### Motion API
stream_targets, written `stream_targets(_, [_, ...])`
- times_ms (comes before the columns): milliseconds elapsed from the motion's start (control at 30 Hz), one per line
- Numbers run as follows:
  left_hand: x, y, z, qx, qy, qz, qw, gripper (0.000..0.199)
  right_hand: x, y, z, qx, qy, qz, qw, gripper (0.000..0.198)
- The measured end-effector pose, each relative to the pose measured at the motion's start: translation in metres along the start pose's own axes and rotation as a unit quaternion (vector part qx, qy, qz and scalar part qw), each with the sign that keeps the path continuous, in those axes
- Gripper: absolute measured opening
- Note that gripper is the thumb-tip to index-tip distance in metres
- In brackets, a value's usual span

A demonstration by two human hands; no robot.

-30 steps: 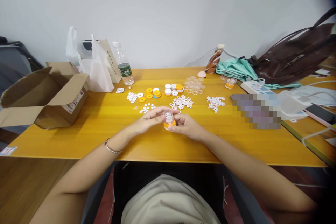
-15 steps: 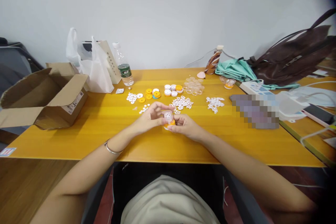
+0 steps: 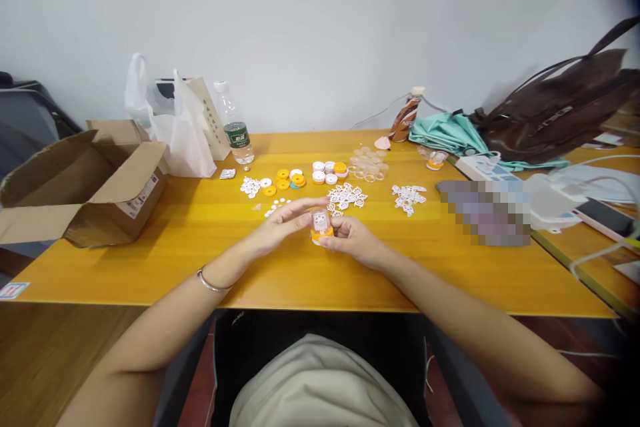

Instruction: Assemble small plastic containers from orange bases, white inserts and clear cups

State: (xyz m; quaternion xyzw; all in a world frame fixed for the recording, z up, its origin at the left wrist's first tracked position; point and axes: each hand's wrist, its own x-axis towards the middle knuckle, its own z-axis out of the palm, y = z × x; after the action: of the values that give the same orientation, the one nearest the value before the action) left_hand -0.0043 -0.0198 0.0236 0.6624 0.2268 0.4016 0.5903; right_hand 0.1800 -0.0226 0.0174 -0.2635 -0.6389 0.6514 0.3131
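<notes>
A small clear-topped capsule with an orange and white base (image 3: 321, 229) stands near the front middle of the table. White cut-out shapes show inside its clear top. My right hand (image 3: 353, 239) grips the orange base between thumb and fingers. Around the other side my left hand (image 3: 285, 221) is open, fingers stretched behind the clear top and the thumb beside it; whether it touches cannot be made out. Just beyond my hands lie a pile of white cut-out pieces (image 3: 347, 196) and small white discs (image 3: 276, 206).
Orange and white round bases (image 3: 330, 172) and clear caps (image 3: 369, 164) stand farther back. A second white pile (image 3: 409, 198) and a similar finished-looking capsule (image 3: 437, 160) lie right. A cardboard box (image 3: 120, 213), water bottle (image 3: 238, 133), brown drink bottle (image 3: 406, 117) and blurred-out phone-like shape (image 3: 485, 213) surround them.
My left thumb and fingers have loosened and drawn slightly left from the capsule, baring more of its base. My right hand keeps its grip.
</notes>
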Motion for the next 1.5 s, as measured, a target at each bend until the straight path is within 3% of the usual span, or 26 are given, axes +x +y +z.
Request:
stream_targets(100, [-0.0004,-0.0014,0.0007,-0.03,0.01,0.007,0.999,0.035,0.0003,-0.0004,0.0011,-0.001,0.001,0.008,1.0,0.03])
stream_targets(200, [-0.0018,-0.0004,0.0014,-0.037,-0.026,-0.015,0.999,0.029,0.0003,-0.0004,0.0012,0.003,0.0,0.001,1.0,0.029])
stream_targets(300, [-0.0025,0.0013,0.002,-0.056,-0.051,-0.02,0.997,0.043,0.0001,-0.0001,0.0008,0.006,0.002,-0.003,1.0,0.03])
stream_targets(367, [-0.0022,0.0013,0.0022,-0.063,-0.034,0.005,0.997,0.046,0.0,0.0,0.0008,0.009,0.002,0.001,1.0,0.029])
stream_targets(500, [-0.0022,0.0002,0.0011,-0.046,-0.023,-0.007,0.999,0.029,0.0001,-0.0004,0.0012,0.013,0.003,-0.005,1.0,0.028])
stream_targets(667, [-0.0022,-0.0011,0.0015,-0.056,-0.015,-0.009,0.998,0.042,0.0002,0.0004,0.001,0.003,0.008,-0.005,1.0,0.029])
stream_targets(800, [-0.0022,0.0002,0.0011,-0.047,-0.022,-0.004,0.999,0.027,0.0004,0.0007,0.0006,0.001,0.004,0.005,1.0,0.031])
stream_targets(900, [-0.0024,0.0019,0.0004,-0.036,-0.03,-0.027,0.999,0.034,0.0008,0.0011,-0.0002,-0.004,0.005,0.0,1.0,0.032])
stream_targets(1067, [-0.0009,0.0023,0.0023,0.016,-0.007,0.008,1.0,0.021,0.0007,0.0037,-0.0009,-0.016,-0.01,0.004,1.0,0.03])
stream_targets(1300, [-0.0029,0.0056,-0.0022,0.066,-0.058,0.035,0.995,0.026,-0.0015,0.0041,0.0036,-0.001,-0.022,0.014,1.0,0.035])
stream_targets(1500, [-0.0019,0.0043,-0.0062,0.057,-0.109,0.016,0.992,0.04,0.0025,0.0092,0.0,0.046,-0.024,0.001,0.999,0.036])
